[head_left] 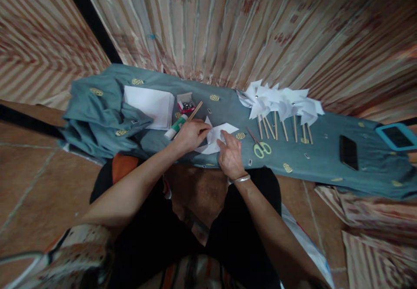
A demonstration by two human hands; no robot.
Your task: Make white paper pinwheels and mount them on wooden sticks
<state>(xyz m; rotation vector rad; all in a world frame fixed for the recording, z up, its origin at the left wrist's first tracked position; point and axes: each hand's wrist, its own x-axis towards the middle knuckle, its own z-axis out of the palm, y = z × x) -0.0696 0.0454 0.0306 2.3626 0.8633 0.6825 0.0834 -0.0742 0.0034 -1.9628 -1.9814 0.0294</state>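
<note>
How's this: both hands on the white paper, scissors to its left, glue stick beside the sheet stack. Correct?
One error: the head view shows the scissors right of the white paper. Left hand and right hand on it, glue stick beside the sheet stack: fine.

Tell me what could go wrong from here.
The white paper has the left grip and right grip both at it, so uneven pulling might crease or tear it.

The box of small metal pieces stands open beyond the left grip; a knock could spill them over the cloth.

The scissors lie just beside the right grip, which could bump them on a sideways move.
</note>
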